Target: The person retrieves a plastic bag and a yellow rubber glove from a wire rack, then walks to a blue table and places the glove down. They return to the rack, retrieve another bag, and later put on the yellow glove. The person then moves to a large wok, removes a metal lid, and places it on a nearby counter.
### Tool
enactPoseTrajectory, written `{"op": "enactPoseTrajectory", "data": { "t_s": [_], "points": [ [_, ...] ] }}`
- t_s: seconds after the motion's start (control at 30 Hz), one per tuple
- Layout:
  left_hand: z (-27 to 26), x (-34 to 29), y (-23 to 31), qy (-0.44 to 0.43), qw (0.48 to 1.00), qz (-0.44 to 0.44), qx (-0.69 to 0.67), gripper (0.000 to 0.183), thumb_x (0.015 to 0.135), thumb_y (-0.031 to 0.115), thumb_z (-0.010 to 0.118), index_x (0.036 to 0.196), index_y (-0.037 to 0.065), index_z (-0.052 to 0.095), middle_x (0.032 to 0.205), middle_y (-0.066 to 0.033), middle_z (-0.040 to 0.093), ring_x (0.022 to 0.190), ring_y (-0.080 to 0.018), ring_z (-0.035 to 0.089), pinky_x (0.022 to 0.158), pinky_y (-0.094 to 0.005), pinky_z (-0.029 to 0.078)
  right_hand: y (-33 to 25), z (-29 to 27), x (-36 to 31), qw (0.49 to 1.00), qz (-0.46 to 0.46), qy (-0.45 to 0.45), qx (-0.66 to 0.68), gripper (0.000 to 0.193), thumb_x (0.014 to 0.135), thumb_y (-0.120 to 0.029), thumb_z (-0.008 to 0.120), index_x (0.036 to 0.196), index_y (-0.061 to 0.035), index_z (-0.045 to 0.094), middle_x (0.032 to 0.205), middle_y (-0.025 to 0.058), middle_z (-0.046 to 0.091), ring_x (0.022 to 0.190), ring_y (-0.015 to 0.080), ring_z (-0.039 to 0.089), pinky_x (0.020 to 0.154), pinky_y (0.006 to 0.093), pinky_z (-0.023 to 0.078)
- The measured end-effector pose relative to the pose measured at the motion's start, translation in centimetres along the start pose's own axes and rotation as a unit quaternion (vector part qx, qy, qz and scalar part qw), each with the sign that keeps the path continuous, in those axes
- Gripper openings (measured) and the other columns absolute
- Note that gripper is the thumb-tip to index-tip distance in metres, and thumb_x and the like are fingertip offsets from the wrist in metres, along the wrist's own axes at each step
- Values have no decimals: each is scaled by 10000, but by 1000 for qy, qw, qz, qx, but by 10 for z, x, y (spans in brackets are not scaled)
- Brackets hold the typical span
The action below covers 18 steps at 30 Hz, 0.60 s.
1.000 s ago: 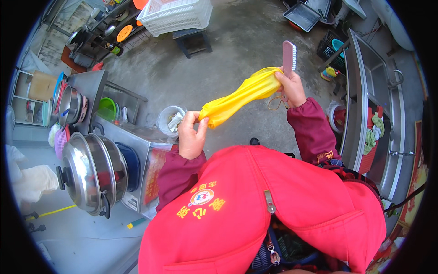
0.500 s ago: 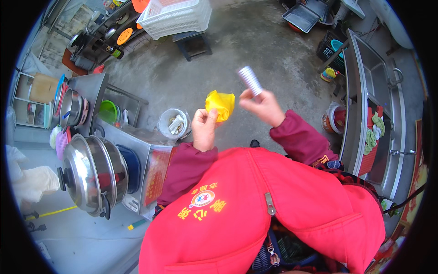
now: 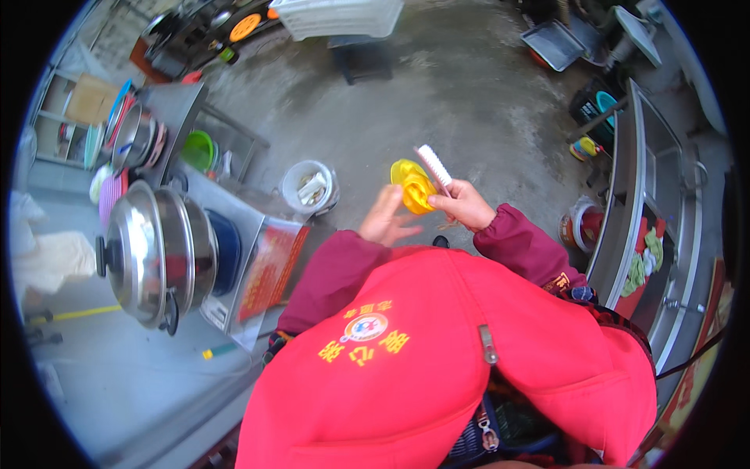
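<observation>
In front of my red apron, my right hand (image 3: 470, 206) is closed round a scrubbing brush (image 3: 434, 166) with white bristles and a pinkish back. Its thumb and fingers also pinch the edge of a crumpled, shiny yellow piece of thin material (image 3: 414, 187), perhaps a cloth or bag. My left hand (image 3: 383, 219) is beside the yellow piece on its left, slightly blurred, with its fingers apart and nothing visible in it. Whether its fingertips still touch the yellow piece I cannot tell.
A white bucket (image 3: 303, 186) with pale scraps stands on the floor to the left. Nearby is a steel steamer pot (image 3: 148, 254) on a metal counter. On the right runs a steel sink (image 3: 673, 234); white crates (image 3: 336, 17) sit on a stool ahead.
The yellow piece has passed from my left hand to my right, which has come in closer with the brush. My left hand has opened. The view has shifted slightly.
</observation>
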<state>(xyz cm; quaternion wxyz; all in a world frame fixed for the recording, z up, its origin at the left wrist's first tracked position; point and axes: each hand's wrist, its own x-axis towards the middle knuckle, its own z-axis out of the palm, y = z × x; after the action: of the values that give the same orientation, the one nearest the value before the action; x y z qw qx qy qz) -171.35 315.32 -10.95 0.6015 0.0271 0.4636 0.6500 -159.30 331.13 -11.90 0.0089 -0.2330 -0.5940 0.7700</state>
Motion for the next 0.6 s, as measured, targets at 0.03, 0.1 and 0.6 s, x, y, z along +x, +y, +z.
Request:
{"op": "enactPoseTrajectory", "data": {
  "t_s": [0.03,0.1,0.6],
  "points": [
    [-2,5,-12,-28,999,-21,-41,481,883,377,488,1256,123,322,1216,-97,433,1067,-233,474,808,-380,445,6,-1,-1,999,25,-21,-31,237,798,-233,642,917,-33,598,671,-35,520,466,26,411,401,188,329],
    [-14,20,-29,-33,996,-14,-78,386,884,343,498,1183,112,418,1113,-64,517,981,-197,529,755,-333,467,16,-6,0,996,42,-42,-66,248,799,-229,640,935,-26,603,650,-42,505,440,29,395,389,193,322],
    [-207,38,15,407,911,18,-69,730,854,410,518,1372,57,143,1411,-194,187,1290,-316,238,974,-450,333,19,8,17,990,121,60,-42,263,837,-180,554,1039,-12,547,815,35,618,433,41,391,383,203,343]
  ]
}}
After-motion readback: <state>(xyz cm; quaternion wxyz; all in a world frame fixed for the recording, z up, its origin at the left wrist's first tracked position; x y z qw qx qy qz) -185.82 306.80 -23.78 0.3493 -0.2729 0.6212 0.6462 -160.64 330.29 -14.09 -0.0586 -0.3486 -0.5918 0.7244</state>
